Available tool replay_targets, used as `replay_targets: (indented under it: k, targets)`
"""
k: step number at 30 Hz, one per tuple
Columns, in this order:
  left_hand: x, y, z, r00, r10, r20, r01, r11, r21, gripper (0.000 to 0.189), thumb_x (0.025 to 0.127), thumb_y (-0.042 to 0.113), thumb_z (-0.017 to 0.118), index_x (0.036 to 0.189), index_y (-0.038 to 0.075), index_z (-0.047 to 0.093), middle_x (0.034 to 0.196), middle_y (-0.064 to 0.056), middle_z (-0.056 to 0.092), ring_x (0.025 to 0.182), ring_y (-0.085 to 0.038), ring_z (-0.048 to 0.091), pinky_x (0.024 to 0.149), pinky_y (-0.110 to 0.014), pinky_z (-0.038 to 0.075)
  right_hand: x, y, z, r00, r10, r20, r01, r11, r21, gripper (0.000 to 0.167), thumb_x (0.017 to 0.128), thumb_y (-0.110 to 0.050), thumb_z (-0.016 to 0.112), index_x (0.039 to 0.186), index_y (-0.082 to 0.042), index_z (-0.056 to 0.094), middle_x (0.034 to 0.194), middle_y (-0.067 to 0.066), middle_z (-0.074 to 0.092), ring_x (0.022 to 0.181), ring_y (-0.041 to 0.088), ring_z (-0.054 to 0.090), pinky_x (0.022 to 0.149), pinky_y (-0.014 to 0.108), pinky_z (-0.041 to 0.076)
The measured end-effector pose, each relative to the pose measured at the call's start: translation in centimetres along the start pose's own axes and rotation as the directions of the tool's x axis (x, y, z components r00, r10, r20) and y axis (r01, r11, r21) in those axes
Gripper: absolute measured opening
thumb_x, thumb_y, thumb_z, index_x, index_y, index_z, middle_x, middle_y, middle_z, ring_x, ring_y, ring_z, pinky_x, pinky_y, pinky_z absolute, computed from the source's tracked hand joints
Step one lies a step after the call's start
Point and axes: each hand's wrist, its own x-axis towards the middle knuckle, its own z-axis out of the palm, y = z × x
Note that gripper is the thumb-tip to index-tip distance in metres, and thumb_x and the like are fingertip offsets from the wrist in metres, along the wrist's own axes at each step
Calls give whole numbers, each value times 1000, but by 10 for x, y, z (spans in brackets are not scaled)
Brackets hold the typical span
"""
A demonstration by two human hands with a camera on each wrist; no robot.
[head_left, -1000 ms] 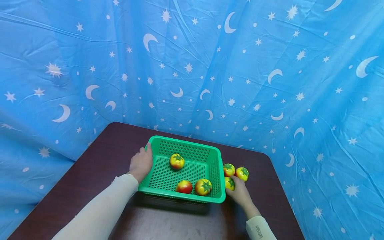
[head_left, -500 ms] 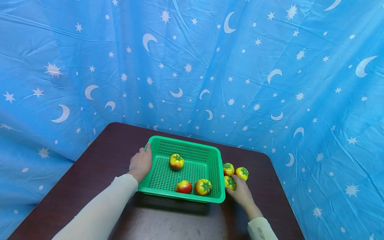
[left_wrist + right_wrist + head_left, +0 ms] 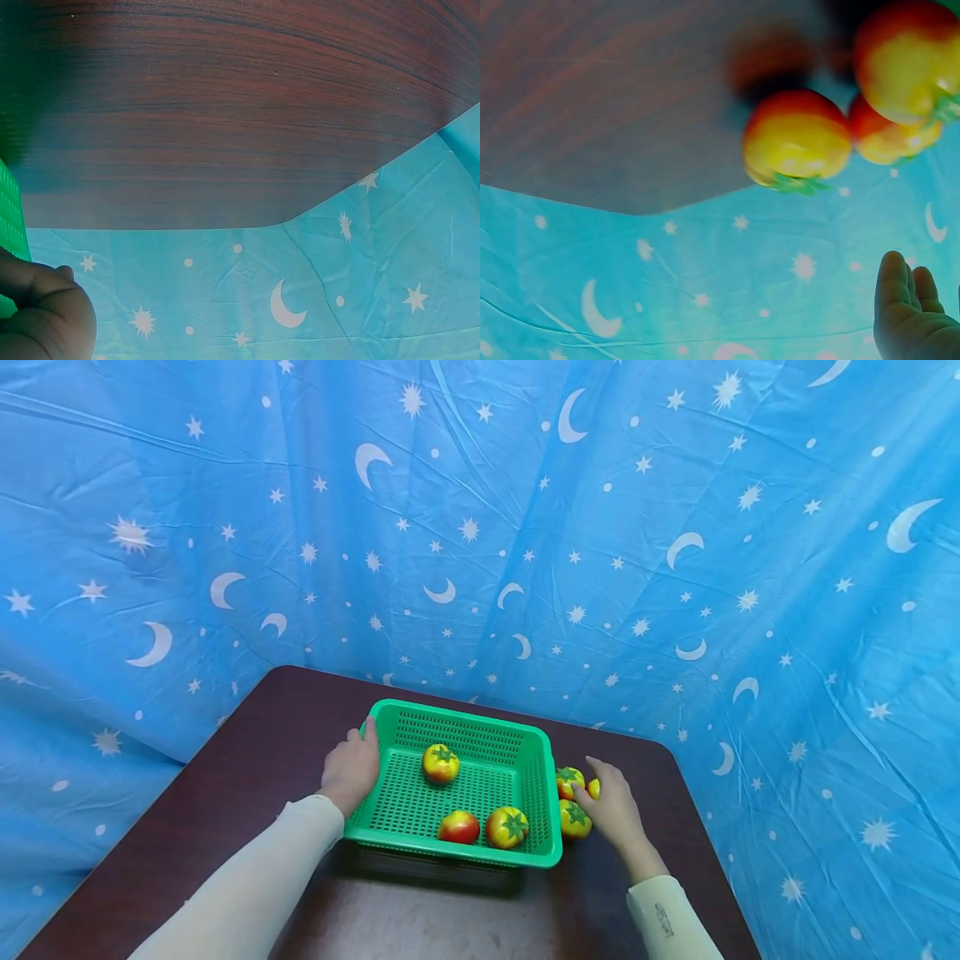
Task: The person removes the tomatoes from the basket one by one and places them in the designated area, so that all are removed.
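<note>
A green plastic basket (image 3: 495, 741) stands on the table with three red-and-yellow tomatoes inside, one toward the back (image 3: 440, 764) and two by the front wall. My left hand (image 3: 351, 772) grips its left rim, and the left wrist view shows curled fingers (image 3: 52, 311) against the green side. Three more tomatoes with green star-shaped tops sit just right of the basket: a near one (image 3: 575, 819), a far one (image 3: 570, 782) and an outer one (image 3: 594, 788), mostly hidden. My right hand (image 3: 613, 808) is over the outer tomato, fingers spread and apparently holding nothing.
The dark wooden table (image 3: 420, 914) has rounded far corners. A blue curtain (image 3: 480, 568) with white moons and stars hangs behind it and along both sides.
My right hand has left the near tomato and moved right and away from me, over the outer one. The near tomato shifted slightly and stays on the table. My left hand holds still.
</note>
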Motion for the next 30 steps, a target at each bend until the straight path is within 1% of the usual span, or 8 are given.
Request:
replay_targets:
  k: [5, 7, 11, 16, 20, 24, 27, 30]
  targets:
    - [-1, 0, 0, 1000, -1, -3, 1, 1000, 8, 60, 103, -1, 40, 159, -2, 17, 118, -29, 53, 72, -28, 57, 59, -42, 53, 9, -21, -1, 999, -49, 7, 49, 999, 3, 62, 96, -30, 63, 151, -8, 43, 154, 20, 42, 142, 43, 39, 111, 66, 36]
    - [0, 0, 0, 1000, -1, -4, 1, 1000, 11, 60, 103, -1, 40, 159, -2, 16, 117, -29, 53, 71, -27, 56, 59, -41, 52, 13, -32, -2, 998, -63, 18, 63, 998, 7, 63, 97, -32, 63, 152, -10, 43, 155, 18, 42, 144, 42, 38, 112, 66, 35]
    - [2, -1, 1, 1000, -3, -5, 3, 1000, 13, 59, 104, 0, 38, 159, -3, 16, 117, -30, 53, 74, -29, 58, 61, -44, 53, 22, -58, -2, 992, -120, 39, 120, 993, -4, 62, 98, -34, 62, 152, -12, 42, 156, 16, 42, 145, 40, 36, 112, 65, 35]
    - [3, -1, 0, 1000, -7, -5, 7, 1000, 5, 57, 104, 0, 36, 158, -3, 17, 118, -31, 53, 78, -32, 60, 65, -47, 55, 35, -89, 4, 982, -175, 66, 176, 984, -11, 61, 98, -36, 62, 152, -15, 44, 156, 12, 43, 146, 38, 37, 113, 61, 37]
    - [1, 0, 0, 1000, -8, 5, 8, 1000, 10, 58, 104, -1, 36, 159, -3, 16, 118, -31, 52, 76, -31, 59, 65, -46, 54, 42, -111, 11, 973, -213, 90, 215, 976, -13, 60, 97, -37, 63, 151, -16, 45, 155, 11, 44, 145, 36, 39, 112, 59, 39]
    - [2, 0, 0, 1000, -7, 9, 7, 1000, 11, 59, 104, -1, 37, 159, -3, 16, 119, -31, 52, 77, -31, 59, 65, -46, 55, 47, -126, 21, 963, -247, 104, 251, 968, -27, 59, 97, -35, 63, 151, -17, 46, 153, 9, 47, 143, 34, 42, 111, 56, 42]
    - [3, 0, 0, 1000, -11, 9, 11, 1000, 7, 58, 104, 0, 37, 159, -3, 16, 120, -31, 52, 79, -33, 61, 67, -48, 55, 50, -132, 30, 958, -260, 124, 267, 962, -46, 58, 98, -34, 63, 150, -18, 46, 152, 9, 48, 141, 32, 45, 111, 54, 43]
    - [3, 0, 0, 1000, -15, 13, 15, 1000, 2, 59, 104, 0, 37, 159, -3, 15, 121, -32, 52, 81, -34, 61, 68, -48, 55, 53, -136, 39, 953, -268, 145, 278, 959, -58, 57, 98, -32, 63, 150, -17, 46, 152, 10, 49, 139, 32, 47, 110, 52, 45]
